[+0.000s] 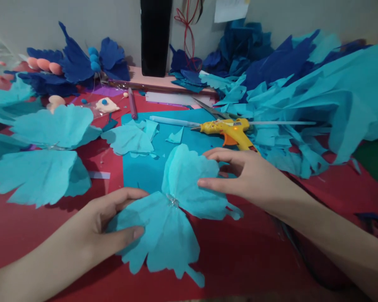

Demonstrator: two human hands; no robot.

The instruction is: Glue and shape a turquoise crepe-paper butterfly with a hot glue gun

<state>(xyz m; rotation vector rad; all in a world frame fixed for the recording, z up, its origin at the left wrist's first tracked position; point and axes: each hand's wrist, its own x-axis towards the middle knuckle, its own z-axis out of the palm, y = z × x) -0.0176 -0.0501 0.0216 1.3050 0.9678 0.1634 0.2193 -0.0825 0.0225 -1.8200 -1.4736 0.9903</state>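
A light-blue crepe-paper butterfly [173, 214] lies on the red table cover [255, 260], its two wing halves joined at a shiny glue spot in the middle. My left hand [110, 222] grips the lower-left wing between thumb and fingers. My right hand [242, 174] pinches the right edge of the upper wing. Under the upper wing lies a flat sheet of blue paper [145, 167].
A yellow glue gun [229, 130] with a white glue stick lies just behind my right hand, scissors [212, 110] beyond it. Finished light-blue butterflies [47, 155] sit at left. Dark-blue paper flowers [78, 63], heaps of blue crepe scraps [302, 105], a purple pen [132, 102] and a black upright object [156, 37] crowd the back.
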